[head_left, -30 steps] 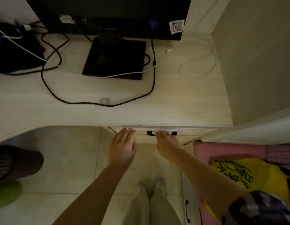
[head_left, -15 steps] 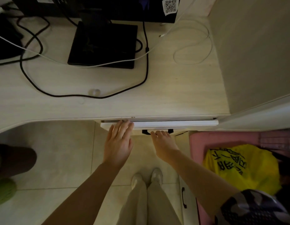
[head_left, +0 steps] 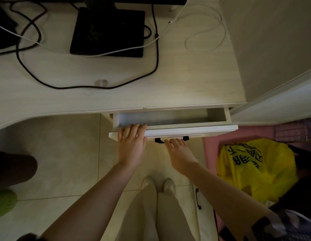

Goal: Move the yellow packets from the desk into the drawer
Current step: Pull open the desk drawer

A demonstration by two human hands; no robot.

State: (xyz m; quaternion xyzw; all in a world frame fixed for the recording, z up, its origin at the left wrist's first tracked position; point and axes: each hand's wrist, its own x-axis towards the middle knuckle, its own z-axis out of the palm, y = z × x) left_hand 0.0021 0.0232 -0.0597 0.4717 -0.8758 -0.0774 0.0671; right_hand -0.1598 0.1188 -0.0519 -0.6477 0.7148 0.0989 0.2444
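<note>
The white drawer (head_left: 219,126) under the desk's front edge stands partly pulled out, and the visible part of its inside holds nothing. My right hand (head_left: 178,153) hooks its fingers under the drawer's black handle (head_left: 159,140). My left hand (head_left: 132,143) lies flat with straight fingers over the left part of the drawer's front rim. No yellow packets show on the pale wooden desk (head_left: 186,80).
A black monitor base (head_left: 107,32), black cables (head_left: 156,54) and white cables (head_left: 205,32) lie on the desk. A yellow plastic bag (head_left: 255,169) sits in a pink bin (head_left: 210,145) at the right. A lower drawer with a black handle (head_left: 198,199) is below. My feet (head_left: 159,185) stand on the tiles.
The drawer has slid out from nearly closed to partly open. Both hands moved back towards me with its front.
</note>
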